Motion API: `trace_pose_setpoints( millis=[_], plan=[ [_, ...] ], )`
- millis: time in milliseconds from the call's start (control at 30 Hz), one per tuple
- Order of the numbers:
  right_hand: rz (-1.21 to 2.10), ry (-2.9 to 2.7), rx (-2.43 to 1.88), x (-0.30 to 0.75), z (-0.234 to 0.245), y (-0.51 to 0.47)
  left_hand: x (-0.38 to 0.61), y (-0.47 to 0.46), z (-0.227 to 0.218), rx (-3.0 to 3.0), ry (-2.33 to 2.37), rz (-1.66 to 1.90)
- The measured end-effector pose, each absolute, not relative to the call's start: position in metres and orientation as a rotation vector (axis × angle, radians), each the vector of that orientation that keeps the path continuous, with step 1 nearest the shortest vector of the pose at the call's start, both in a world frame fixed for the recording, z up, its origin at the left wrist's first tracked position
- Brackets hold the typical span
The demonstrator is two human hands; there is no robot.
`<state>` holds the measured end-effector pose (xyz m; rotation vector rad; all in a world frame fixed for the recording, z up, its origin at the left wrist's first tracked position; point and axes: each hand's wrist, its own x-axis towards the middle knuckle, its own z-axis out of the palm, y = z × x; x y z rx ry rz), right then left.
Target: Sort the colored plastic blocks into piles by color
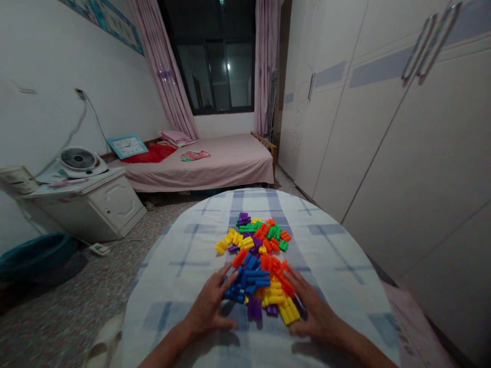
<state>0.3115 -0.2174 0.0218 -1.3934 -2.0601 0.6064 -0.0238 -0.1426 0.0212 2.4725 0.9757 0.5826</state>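
A loose heap of plastic building pieces lies on the round table, in blue, orange, yellow, purple and green. My left hand (212, 301) rests at the heap's left side, fingers apart, its fingertips by the blue pieces (253, 278). On the right side, my right hand (312, 309) is spread with its fingers beside the orange pieces (276, 267) and its thumb near the yellow pieces (288, 311). Purple pieces (254, 308) lie between the two hands. Farther back are green pieces (274, 232) mixed with more colours. Neither hand appears to grip a piece.
A checked tablecloth (326, 250) covers the table. Beyond it stands a bed (230, 163) below a window. White wardrobes (383, 128) line the right side. At left are a small cabinet (111, 204) with a fan (79, 159) and a teal basin (36, 255) on the floor.
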Motion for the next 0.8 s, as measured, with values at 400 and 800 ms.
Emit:
trace_pose_setpoints(
  millis=[400, 800],
  plan=[
    [0.385, -1.885, -1.357, 0.242, 0.003, -0.175, 0.045, -0.131, 0.01, 2.326, 1.096, 0.845],
    [0.622, -1.449, -1.503, 0.237, 0.078, -0.055, 0.082, -0.026, 0.082, 1.716, 1.377, 1.072]
  ],
)
